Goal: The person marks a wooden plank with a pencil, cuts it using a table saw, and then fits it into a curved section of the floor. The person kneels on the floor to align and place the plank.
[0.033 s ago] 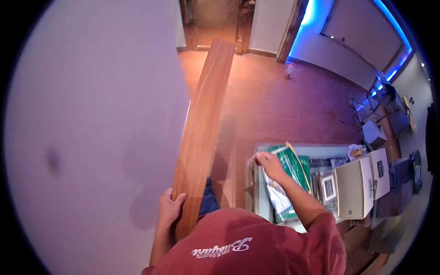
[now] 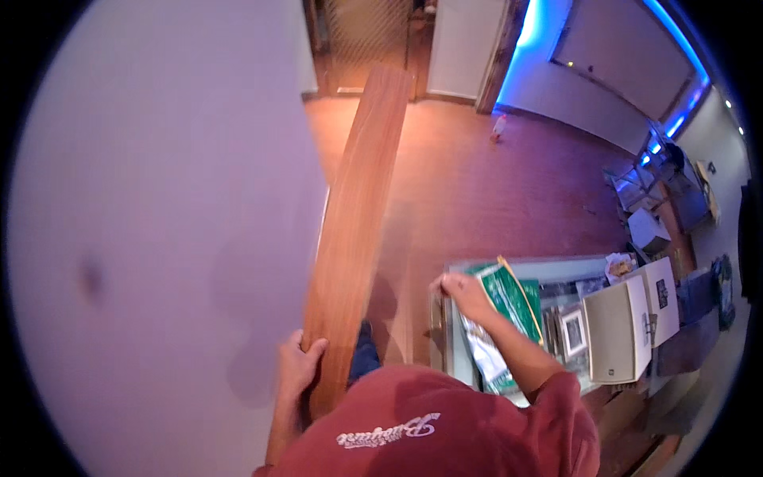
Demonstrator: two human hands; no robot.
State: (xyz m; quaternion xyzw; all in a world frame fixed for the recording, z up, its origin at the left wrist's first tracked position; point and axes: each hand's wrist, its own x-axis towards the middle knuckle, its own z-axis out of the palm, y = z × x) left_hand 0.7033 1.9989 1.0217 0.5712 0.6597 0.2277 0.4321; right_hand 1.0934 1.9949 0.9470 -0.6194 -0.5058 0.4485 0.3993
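A long wood-grain plank [image 2: 358, 199] stretches away from my body, close along the pale wall on the left. My left hand [image 2: 300, 364] grips its near end, with the thumb on the upper face. Over the left edge of a glass-topped table [image 2: 548, 267], my right hand [image 2: 467, 296] is closed with its fingers curled. Whether those fingers hold something small or the table edge, I cannot make out. Beside that hand lie green and white plastic packets [image 2: 513, 306] with a thin yellow strip [image 2: 520, 298] across them.
A framed picture [image 2: 573, 331] and a cream box [image 2: 610, 334] sit on the table's right part. A bottle [image 2: 498, 127] stands on the wooden floor. The plank's far end points at a door [image 2: 369, 44]. Chairs [image 2: 636, 187] and a white box [image 2: 648, 230] are at the right.
The view has tipped slightly, so the floor and table sit a little lower in the picture. Both hands keep their positions, the left one still on the plank.
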